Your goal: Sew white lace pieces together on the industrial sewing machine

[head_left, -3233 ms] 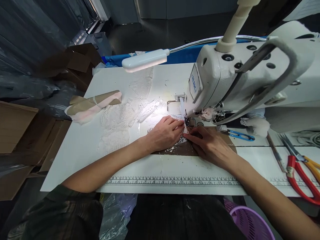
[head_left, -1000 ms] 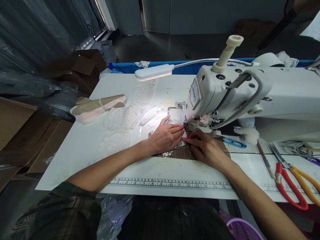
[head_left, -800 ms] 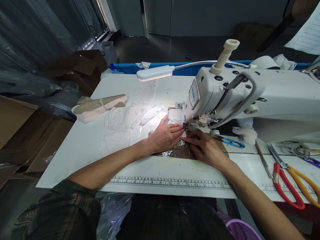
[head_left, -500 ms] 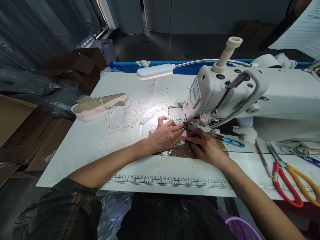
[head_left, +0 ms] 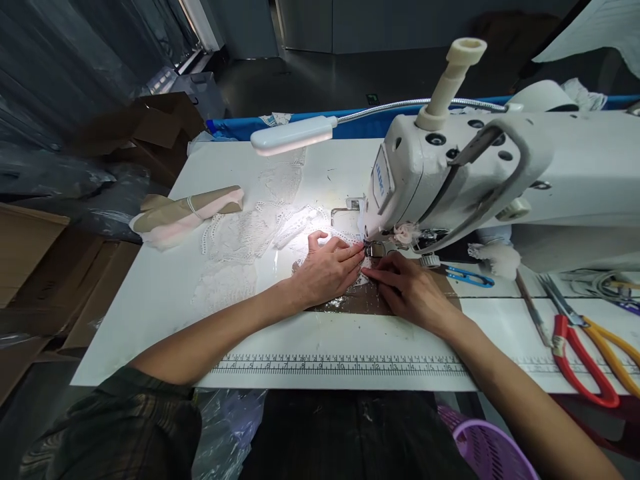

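White lace (head_left: 300, 230) lies across the sewing table, its right end running under the needle area of a white sewing machine (head_left: 400, 167). Flat on this lace, just left of the presser foot (head_left: 373, 249), rests my left hand (head_left: 327, 272), open with fingers stretched to the right. My right hand (head_left: 407, 290) is at the front right of the foot, its fingers closed on the near edge of the lace; the fingertips partly hide the hold. Beneath both hands is a brown, shiny taped patch (head_left: 370, 300) on the tabletop.
A rolled tan and pink fabric bundle (head_left: 193, 210) lies at left. On the right are blue thread snips (head_left: 469, 276) and red-and-orange scissors (head_left: 585, 347). A lamp (head_left: 295, 135) hangs above the lace. A printed ruler (head_left: 340, 365) lines the front edge; a purple basket (head_left: 493, 447) stands below.
The camera view has shifted slightly. Both hands keep nearly the same places by the presser foot, and the lace shows little visible movement.
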The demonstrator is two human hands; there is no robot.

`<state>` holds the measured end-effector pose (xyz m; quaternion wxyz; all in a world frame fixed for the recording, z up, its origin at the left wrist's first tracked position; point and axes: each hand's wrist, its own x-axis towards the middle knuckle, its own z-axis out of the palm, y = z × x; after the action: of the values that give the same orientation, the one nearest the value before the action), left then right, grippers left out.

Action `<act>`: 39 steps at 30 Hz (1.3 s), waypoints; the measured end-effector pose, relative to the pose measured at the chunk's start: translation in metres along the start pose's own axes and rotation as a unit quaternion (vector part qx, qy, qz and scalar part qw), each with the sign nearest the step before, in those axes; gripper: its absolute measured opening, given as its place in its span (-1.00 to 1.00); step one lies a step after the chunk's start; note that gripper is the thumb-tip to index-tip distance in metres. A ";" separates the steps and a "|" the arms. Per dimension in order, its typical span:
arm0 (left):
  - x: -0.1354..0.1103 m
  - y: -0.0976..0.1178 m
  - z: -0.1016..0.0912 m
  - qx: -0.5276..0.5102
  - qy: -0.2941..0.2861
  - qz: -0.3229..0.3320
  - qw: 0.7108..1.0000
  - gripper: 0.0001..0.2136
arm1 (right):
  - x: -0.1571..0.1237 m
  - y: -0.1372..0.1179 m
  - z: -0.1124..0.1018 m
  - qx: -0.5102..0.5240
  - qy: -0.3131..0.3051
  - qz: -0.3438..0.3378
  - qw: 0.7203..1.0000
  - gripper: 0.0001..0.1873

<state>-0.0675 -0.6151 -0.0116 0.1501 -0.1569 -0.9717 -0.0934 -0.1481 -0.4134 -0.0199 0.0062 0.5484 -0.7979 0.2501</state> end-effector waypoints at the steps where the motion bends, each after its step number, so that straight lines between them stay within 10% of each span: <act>1: 0.001 0.000 0.000 0.001 0.000 -0.002 1.000 -0.72 | 0.000 -0.001 0.000 -0.003 0.000 0.005 1.000 -0.61; 15: 0.007 0.009 0.003 0.062 0.009 -0.056 0.996 -0.73 | 0.001 0.007 -0.011 0.049 0.030 0.120 0.991 -0.60; 25: -0.001 -0.018 -0.048 0.030 0.006 -0.003 1.000 -0.79 | -0.009 0.021 -0.037 0.090 0.035 0.138 0.986 -0.75; 39: 0.011 -0.011 -0.007 -0.070 -0.039 0.070 0.994 -0.78 | 0.004 0.007 -0.024 -0.003 -0.019 0.042 0.999 -0.61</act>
<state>-0.0792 -0.6241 -0.0030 0.1071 -0.2387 -0.9543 -0.1445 -0.1623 -0.4055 -0.0010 -0.0178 0.5191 -0.8210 0.2371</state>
